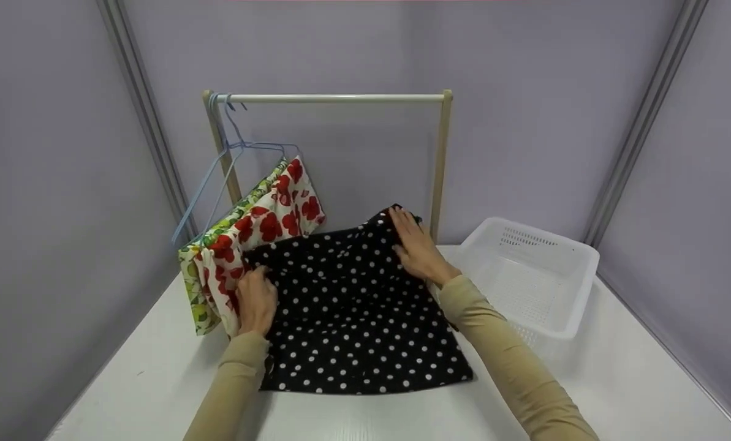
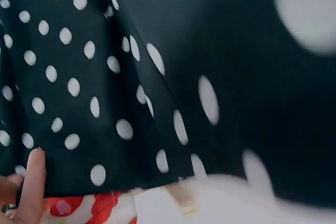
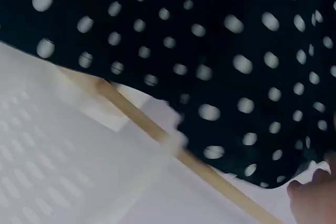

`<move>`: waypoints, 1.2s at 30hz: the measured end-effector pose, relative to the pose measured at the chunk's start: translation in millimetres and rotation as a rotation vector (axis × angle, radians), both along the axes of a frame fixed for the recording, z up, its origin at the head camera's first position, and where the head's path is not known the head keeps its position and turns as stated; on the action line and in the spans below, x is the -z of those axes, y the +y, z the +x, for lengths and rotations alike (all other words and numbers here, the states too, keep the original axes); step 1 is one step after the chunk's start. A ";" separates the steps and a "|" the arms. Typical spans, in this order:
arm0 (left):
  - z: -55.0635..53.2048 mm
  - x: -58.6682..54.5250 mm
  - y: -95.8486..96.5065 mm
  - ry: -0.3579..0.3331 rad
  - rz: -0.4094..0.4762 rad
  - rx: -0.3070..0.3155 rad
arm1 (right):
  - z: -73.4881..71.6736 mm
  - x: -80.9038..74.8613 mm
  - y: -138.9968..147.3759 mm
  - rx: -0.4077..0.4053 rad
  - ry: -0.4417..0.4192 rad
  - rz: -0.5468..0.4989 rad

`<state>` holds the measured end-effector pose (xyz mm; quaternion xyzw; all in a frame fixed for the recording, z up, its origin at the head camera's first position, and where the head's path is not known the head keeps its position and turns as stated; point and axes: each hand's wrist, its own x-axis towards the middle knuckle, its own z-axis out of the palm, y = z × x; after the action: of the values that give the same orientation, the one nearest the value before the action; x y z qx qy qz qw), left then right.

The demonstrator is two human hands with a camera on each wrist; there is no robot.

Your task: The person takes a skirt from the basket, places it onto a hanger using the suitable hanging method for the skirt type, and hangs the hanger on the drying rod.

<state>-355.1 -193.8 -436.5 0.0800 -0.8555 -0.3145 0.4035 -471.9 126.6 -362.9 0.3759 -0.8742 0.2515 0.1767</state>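
A black cloth with white polka dots is spread in front of me, its upper edge raised and its lower edge along the white table. My left hand grips its upper left corner with curled fingers, right beside the hanging red-flowered cloth. At the upper right corner, my right hand holds the edge, its fingers lying long over the fabric and the thumb apart from them. In the left wrist view one fingertip shows against the dotted cloth. Only part of the right hand appears in the right wrist view, at the cloth's edge.
Behind the cloth stands a rack with a white rail and wooden posts. Blue hangers at its left end carry a red-flowered cloth and a green-and-yellow patterned cloth. A white perforated basket sits to the right.
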 end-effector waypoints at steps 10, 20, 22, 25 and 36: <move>-3.1 -10.1 5.8 -0.304 0.024 0.089 | 11.0 42.4 12.5 -0.056 -0.242 0.175; -11.2 0.3 -7.1 -0.616 0.007 0.327 | 70.3 77.6 6.5 0.088 -0.580 0.673; -12.4 1.9 -8.2 -0.629 0.016 0.345 | 78.9 75.9 4.1 0.119 -0.580 0.697; -13.2 5.3 -9.6 -0.673 0.033 0.329 | 90.1 73.6 1.2 0.141 -0.584 0.735; -9.2 16.7 -3.6 -0.657 -0.149 0.035 | 108.0 74.2 -2.5 0.195 -0.580 0.800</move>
<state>-364.3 -197.5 -453.3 0.1326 -0.9617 -0.2152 0.1056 -363.8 124.2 -437.1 0.2456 -0.9463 -0.0269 -0.2087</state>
